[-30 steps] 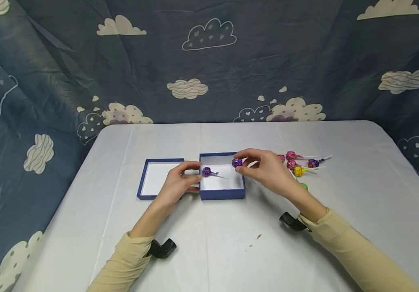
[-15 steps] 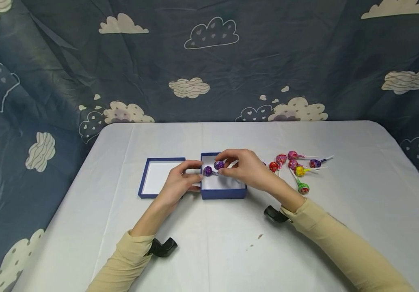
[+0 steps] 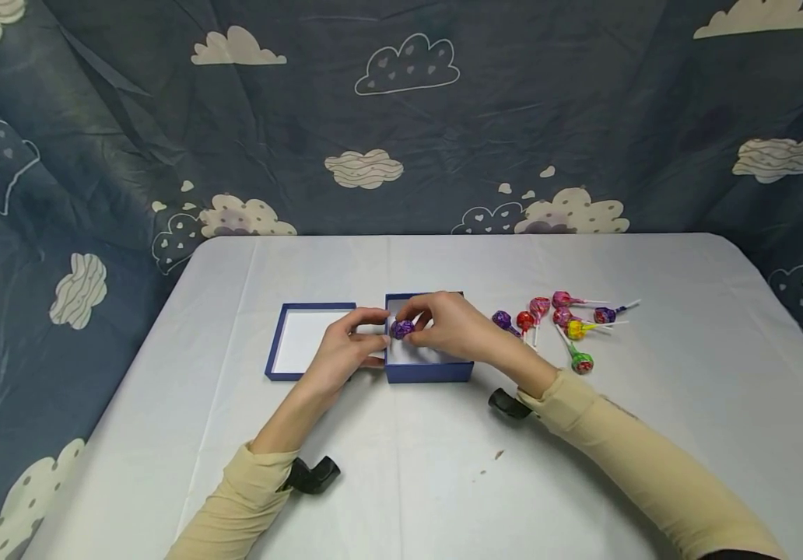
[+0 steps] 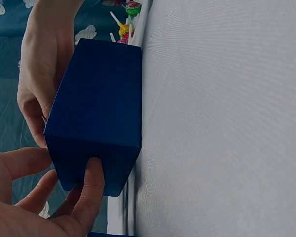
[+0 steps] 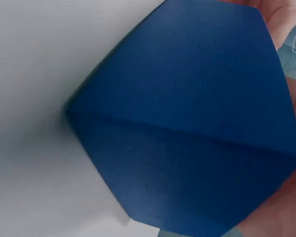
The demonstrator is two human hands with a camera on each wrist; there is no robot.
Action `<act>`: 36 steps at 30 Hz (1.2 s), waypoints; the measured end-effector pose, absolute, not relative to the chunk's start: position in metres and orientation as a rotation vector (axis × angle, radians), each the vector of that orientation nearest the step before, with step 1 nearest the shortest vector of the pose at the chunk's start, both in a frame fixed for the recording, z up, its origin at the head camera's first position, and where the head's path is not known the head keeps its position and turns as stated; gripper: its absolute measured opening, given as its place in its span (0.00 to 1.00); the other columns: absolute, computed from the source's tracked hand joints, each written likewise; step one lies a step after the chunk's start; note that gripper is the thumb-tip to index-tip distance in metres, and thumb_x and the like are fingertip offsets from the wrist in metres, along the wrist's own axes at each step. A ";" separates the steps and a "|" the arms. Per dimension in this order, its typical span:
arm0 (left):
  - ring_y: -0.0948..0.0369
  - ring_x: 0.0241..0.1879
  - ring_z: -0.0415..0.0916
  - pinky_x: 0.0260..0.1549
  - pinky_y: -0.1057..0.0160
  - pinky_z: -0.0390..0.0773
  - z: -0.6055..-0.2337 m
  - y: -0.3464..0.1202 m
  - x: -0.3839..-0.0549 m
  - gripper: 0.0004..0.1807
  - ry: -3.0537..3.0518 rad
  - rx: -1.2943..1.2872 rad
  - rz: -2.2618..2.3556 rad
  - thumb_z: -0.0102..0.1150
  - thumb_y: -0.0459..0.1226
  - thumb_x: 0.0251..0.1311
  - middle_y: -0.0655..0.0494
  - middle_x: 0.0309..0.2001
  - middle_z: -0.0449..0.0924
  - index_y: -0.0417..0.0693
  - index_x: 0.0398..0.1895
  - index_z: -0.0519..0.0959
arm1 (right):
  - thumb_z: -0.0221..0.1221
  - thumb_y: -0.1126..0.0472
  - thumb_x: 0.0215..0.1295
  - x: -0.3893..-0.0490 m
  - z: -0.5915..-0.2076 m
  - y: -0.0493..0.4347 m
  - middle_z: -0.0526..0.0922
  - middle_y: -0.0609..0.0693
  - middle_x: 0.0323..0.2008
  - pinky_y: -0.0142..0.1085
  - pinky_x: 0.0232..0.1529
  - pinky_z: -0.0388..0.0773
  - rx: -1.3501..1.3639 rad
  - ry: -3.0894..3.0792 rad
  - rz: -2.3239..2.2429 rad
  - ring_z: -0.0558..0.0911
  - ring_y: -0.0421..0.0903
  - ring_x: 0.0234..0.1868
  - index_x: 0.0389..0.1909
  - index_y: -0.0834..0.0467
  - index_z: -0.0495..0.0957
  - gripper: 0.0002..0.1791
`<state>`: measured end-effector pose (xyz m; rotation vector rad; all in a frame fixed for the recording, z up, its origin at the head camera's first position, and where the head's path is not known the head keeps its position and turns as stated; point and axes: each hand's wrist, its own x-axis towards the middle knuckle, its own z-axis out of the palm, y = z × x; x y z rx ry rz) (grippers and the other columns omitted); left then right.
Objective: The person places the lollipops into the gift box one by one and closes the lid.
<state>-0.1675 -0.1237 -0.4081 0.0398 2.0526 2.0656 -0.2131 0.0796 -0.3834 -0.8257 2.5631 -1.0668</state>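
A blue box (image 3: 429, 373) with a white inside stands with its top open at the middle of the table. My right hand (image 3: 459, 328) reaches into it and pinches a purple-wrapped lollipop (image 3: 402, 330) between thumb and fingers, close to the left wall. The lollipop's stick is hidden by the hand. At the box's left end my left hand (image 3: 347, 342) holds the wall, its fingers at the rim and on the outer side. One finger (image 4: 92, 177) presses flat on that side in the left wrist view. Box walls (image 5: 187, 89) fill most of the right wrist view.
Left of the box lies its shallow blue lid (image 3: 303, 342), white inside facing up. Several lollipops lie to the right, among them a purple one (image 3: 503, 320), a red one (image 3: 524, 320), a yellow one (image 3: 576, 330) and a green one (image 3: 580, 362).
My right hand has carried the purple lollipop leftward from the box's right rim to its left wall, covering another purple lollipop seen there before. My left hand has stayed at the box.
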 end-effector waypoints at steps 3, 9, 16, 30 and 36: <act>0.45 0.47 0.78 0.38 0.55 0.84 -0.408 -0.124 -0.168 0.22 2.056 0.052 2.070 0.59 0.26 0.59 0.44 0.57 0.73 0.40 0.59 0.76 | 0.68 0.65 0.59 -0.214 -0.384 0.074 0.83 0.44 0.36 0.37 0.38 0.78 -0.824 2.551 -1.012 0.80 0.41 0.36 0.46 0.54 0.83 0.14; 0.51 0.44 0.80 0.39 0.53 0.84 -0.407 -0.123 -0.167 0.22 2.064 0.048 2.067 0.59 0.26 0.59 0.46 0.57 0.74 0.41 0.58 0.77 | 0.69 0.64 0.59 -0.217 -0.391 0.067 0.84 0.46 0.39 0.35 0.39 0.80 -0.817 2.507 -0.971 0.81 0.41 0.36 0.44 0.55 0.84 0.12; 0.48 0.47 0.78 0.40 0.52 0.84 -0.406 -0.123 -0.167 0.22 2.062 0.057 2.061 0.58 0.25 0.59 0.44 0.58 0.73 0.40 0.59 0.76 | 0.69 0.65 0.57 -0.221 -0.395 0.063 0.85 0.47 0.39 0.34 0.37 0.78 -0.814 2.543 -0.947 0.80 0.40 0.33 0.43 0.56 0.84 0.12; 0.48 0.46 0.78 0.40 0.52 0.83 -0.405 -0.124 -0.166 0.23 2.068 0.040 2.057 0.58 0.25 0.59 0.44 0.58 0.73 0.40 0.59 0.76 | 0.71 0.68 0.53 -0.218 -0.399 0.059 0.82 0.45 0.33 0.35 0.35 0.77 -0.790 2.645 -0.916 0.79 0.42 0.34 0.41 0.56 0.83 0.14; 0.44 0.49 0.77 0.39 0.54 0.84 -0.405 -0.124 -0.166 0.23 2.064 0.044 2.056 0.58 0.25 0.59 0.44 0.58 0.73 0.41 0.59 0.76 | 0.68 0.72 0.53 -0.217 -0.398 0.060 0.83 0.48 0.34 0.34 0.36 0.78 -0.762 2.634 -0.959 0.79 0.42 0.33 0.42 0.59 0.82 0.15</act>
